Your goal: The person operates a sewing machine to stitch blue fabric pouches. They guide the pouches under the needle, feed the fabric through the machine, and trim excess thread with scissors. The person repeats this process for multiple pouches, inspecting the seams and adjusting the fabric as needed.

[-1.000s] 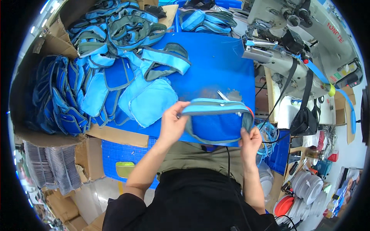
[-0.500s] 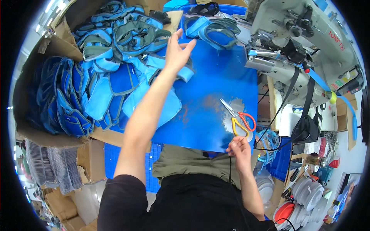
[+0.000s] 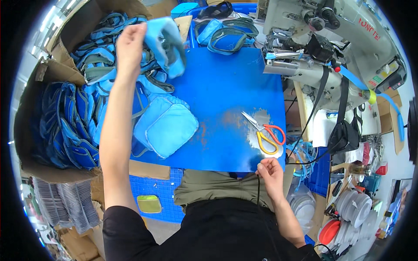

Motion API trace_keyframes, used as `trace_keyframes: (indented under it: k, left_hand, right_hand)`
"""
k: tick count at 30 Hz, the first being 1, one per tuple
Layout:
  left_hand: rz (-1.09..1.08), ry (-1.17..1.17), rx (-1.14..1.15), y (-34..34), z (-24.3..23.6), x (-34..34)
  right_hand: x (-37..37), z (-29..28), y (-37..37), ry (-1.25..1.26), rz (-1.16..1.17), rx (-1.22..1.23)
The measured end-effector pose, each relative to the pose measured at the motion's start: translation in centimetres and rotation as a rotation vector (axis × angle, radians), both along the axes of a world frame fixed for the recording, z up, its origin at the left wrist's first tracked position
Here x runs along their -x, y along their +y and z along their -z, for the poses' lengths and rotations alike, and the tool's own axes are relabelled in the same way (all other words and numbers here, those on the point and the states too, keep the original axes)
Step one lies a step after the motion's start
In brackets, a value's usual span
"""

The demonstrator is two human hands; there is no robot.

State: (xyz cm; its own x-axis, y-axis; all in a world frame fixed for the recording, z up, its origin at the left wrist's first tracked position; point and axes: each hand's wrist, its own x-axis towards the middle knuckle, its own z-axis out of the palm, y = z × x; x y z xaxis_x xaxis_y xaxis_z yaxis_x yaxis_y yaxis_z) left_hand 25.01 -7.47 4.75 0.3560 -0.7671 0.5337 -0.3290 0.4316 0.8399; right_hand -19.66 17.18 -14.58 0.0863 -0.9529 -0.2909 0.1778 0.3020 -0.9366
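My left hand point(image 3: 130, 45) is raised over the far-left pile, its fingers closed on the edge of a light blue and grey fabric bag piece point(image 3: 167, 43). That piece hangs to the right of the hand, its shape smeared by motion. Close to the table's front edge, my right hand point(image 3: 271, 173) pinches a thin black cord point(image 3: 258, 191) that runs down past my lap. Scissors point(image 3: 263, 130) with one red and one yellow handle lie just beyond it, blades pointing away to the left. A light blue fabric pouch point(image 3: 167, 126) rests at the table's left side.
Cardboard boxes point(image 3: 30, 148) at the left hold many blue fabric pieces point(image 3: 72, 126). A sewing machine point(image 3: 300, 65) stands at the right of the blue tabletop point(image 3: 217, 91). A blue bin point(image 3: 191, 37) is at the back. A green pouch point(image 3: 149, 203) lies below on a blue crate.
My left hand has moved left and lifted a blue and grey bag piece off the pile. The green pouch has come into view. My right hand stays near the table edge.
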Motion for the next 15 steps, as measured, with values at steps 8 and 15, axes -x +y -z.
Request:
trace_keyframes:
  k: [8,15]
  left_hand:
    - [0.249,0.498,-0.368,13.0,6.3,9.5]
    - [0.638,0.704,-0.507,18.0,13.3,17.5]
  right_hand:
    - [-5.9,-6.4,-5.0,0.464,-0.115,0.702]
    - [-10.7,-5.2,-7.1,0.355,-0.238,0.444]
